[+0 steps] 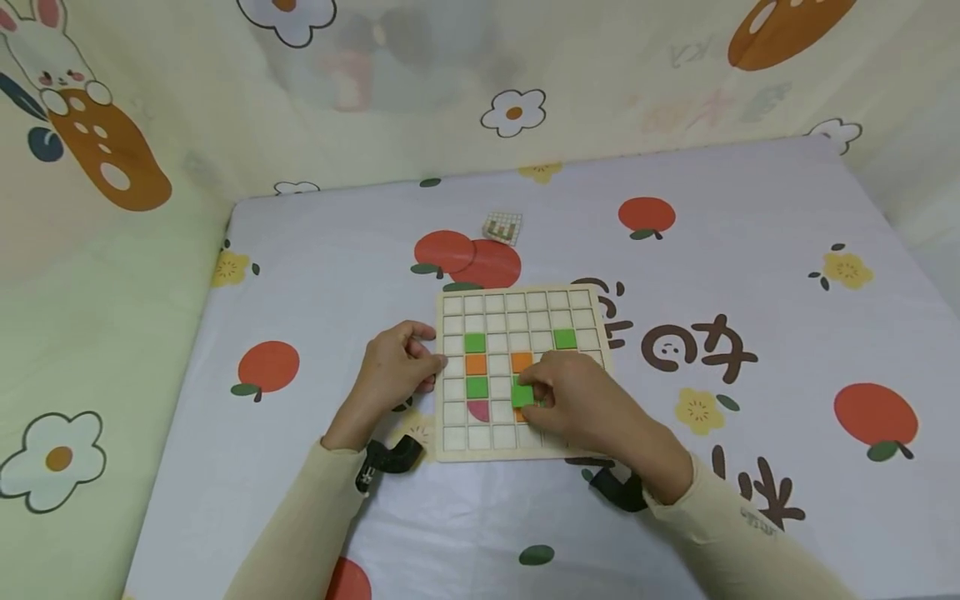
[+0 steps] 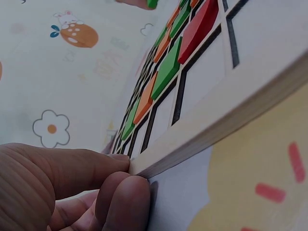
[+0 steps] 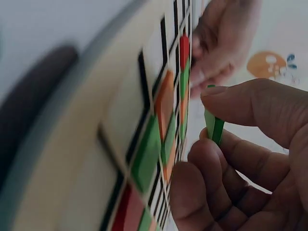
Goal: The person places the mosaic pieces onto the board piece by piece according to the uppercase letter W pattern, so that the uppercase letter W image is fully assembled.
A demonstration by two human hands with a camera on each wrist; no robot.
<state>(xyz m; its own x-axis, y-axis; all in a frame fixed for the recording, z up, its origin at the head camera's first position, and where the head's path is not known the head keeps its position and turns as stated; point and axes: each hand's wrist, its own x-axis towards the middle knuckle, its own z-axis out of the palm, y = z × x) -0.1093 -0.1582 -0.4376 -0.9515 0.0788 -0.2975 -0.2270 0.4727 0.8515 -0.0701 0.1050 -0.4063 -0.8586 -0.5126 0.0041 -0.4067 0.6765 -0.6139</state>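
Note:
A wooden grid board (image 1: 525, 456) lies in front of the person, with square green and orange tiles and a pink quarter-round tile (image 1: 478, 410) in some of its cells. At the board's left edge, the left hand (image 1: 397, 367) grips the rim, thumb on top and curled fingers at the side. The right hand (image 1: 581, 396) pinches a green square tile (image 1: 522, 393) between thumb and fingers over the board's lower middle. In the right wrist view this green tile (image 3: 214, 126) stands tilted, apart from the board surface. An orange tile (image 1: 522, 362) sits just beyond it.
A small card (image 1: 502, 227) printed with a grid pattern lies past the board, towards the back of the table. The tablecloth (image 1: 750, 208) has printed fruit, flowers and lettering. Black straps (image 1: 390, 457) sit at both wrists. A patterned curtain (image 1: 420, 117) hangs behind the table.

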